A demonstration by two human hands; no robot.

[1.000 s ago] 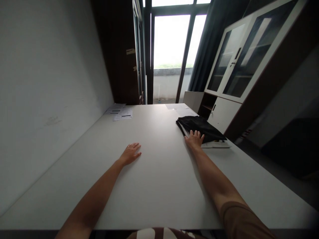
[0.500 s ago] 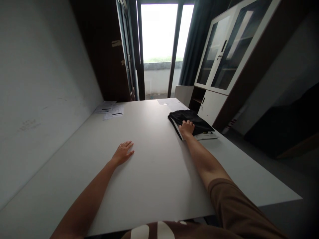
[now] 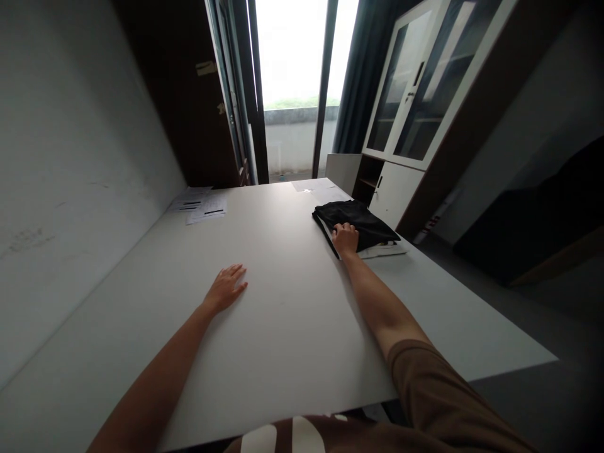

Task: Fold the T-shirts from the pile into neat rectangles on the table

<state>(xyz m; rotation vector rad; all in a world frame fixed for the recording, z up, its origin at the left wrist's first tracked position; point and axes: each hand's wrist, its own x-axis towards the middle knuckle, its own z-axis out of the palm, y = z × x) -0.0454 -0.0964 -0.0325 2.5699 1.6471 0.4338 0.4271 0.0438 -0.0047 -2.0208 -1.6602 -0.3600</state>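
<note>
My left hand (image 3: 226, 288) lies flat on the white table (image 3: 278, 333), fingers stretched out and holding nothing. Farther off to the right, my right hand (image 3: 346, 239) is on a folded black cloth (image 3: 370, 221), which looks like a garment. Its fingers are curled into the near left part of the fabric, and the fingertips are partly hidden. Beneath the black cloth, a white folded cloth (image 3: 385, 250) with a dark and yellow print sticks out along the near edge.
Printed papers (image 3: 207, 206) lie at the table's far left by the wall, and more white sheets (image 3: 321, 189) lie at the far edge. Beyond the table's right side stands a white cabinet (image 3: 399, 195) with glass upper doors; one lower door (image 3: 342, 171) hangs open.
The view has shifted slightly, so everything sits a little further left and up. My right fingers have curled more into the black cloth. My left hand stays flat on the table.
</note>
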